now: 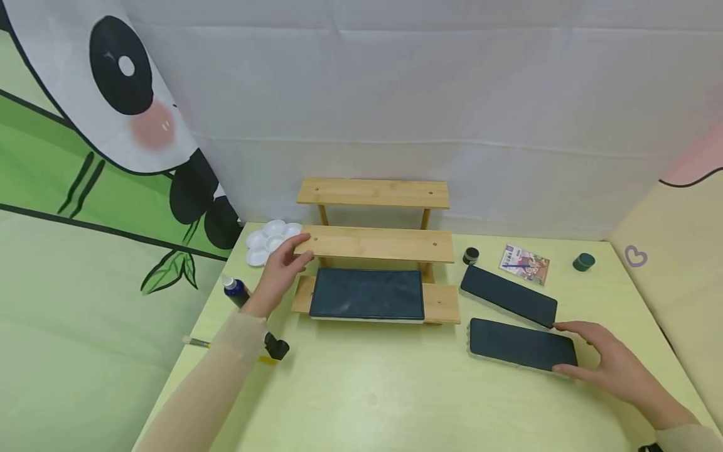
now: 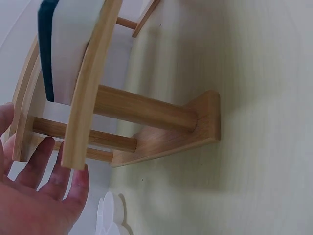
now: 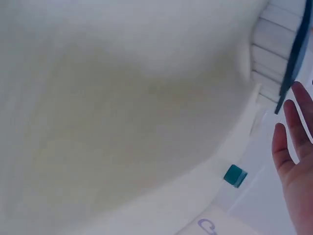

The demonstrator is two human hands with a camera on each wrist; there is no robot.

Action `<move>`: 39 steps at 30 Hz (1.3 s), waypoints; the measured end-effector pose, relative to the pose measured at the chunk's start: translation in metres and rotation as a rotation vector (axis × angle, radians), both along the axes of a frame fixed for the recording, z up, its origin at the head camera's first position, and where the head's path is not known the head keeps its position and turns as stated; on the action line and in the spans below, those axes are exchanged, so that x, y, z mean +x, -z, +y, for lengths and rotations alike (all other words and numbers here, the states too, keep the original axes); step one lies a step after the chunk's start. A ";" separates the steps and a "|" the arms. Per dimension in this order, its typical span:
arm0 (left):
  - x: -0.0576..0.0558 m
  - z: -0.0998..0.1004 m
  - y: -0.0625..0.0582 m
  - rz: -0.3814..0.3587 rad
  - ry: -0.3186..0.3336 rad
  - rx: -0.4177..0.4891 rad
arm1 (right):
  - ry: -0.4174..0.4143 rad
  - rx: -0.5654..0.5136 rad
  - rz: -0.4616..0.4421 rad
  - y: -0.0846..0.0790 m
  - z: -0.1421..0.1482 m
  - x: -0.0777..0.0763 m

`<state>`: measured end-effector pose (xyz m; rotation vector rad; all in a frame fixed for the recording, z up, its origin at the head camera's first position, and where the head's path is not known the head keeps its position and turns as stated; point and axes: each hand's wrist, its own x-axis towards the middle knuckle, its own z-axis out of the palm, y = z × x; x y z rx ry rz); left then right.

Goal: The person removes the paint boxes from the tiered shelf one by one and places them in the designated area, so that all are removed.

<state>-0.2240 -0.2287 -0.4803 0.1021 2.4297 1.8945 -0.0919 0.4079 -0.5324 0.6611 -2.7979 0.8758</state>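
My left hand point(image 1: 280, 267) grips the left end of the middle board of a three-tier wooden shelf point(image 1: 375, 243); in the left wrist view, its fingers point(image 2: 32, 169) reach under the board ends. A flat box with a dark top point(image 1: 367, 295) lies on the lowest board. To the right, my right hand point(image 1: 612, 361) spreads its thumb and forefinger around the right end of a dark-topped long box point(image 1: 522, 344) on the table. Its fingers point(image 3: 289, 112) look straight in the right wrist view, close to the dark edge. Another dark-topped long box point(image 1: 508, 295) lies slanted just behind.
A white flower-shaped palette point(image 1: 257, 257), a blue bottle with a white cap point(image 1: 234, 289) and a brush point(image 1: 198, 342) are at the left. A small black jar point(image 1: 471, 255), a printed booklet point(image 1: 525, 263) and a green jar point(image 1: 583, 262) stand behind the boxes. White cloth hangs behind.
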 end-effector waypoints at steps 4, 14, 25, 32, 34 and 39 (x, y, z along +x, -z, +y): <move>0.003 -0.005 0.015 0.028 -0.041 0.009 | -0.006 -0.052 -0.007 -0.012 -0.015 -0.006; 0.036 -0.012 0.034 0.084 -0.087 0.062 | -0.144 -0.070 -0.066 -0.025 -0.095 -0.045; 0.058 -0.018 0.054 0.020 -0.004 0.040 | -0.219 -0.035 -0.145 -0.034 -0.177 -0.080; 0.063 -0.021 0.061 0.019 0.053 0.012 | -0.264 -0.039 -0.150 -0.036 -0.209 -0.091; 0.062 -0.021 0.062 0.023 0.061 0.008 | -0.269 -0.028 -0.162 -0.035 -0.215 -0.094; 0.060 -0.019 0.066 0.024 0.080 0.040 | -0.259 -0.001 -0.198 -0.033 -0.229 -0.098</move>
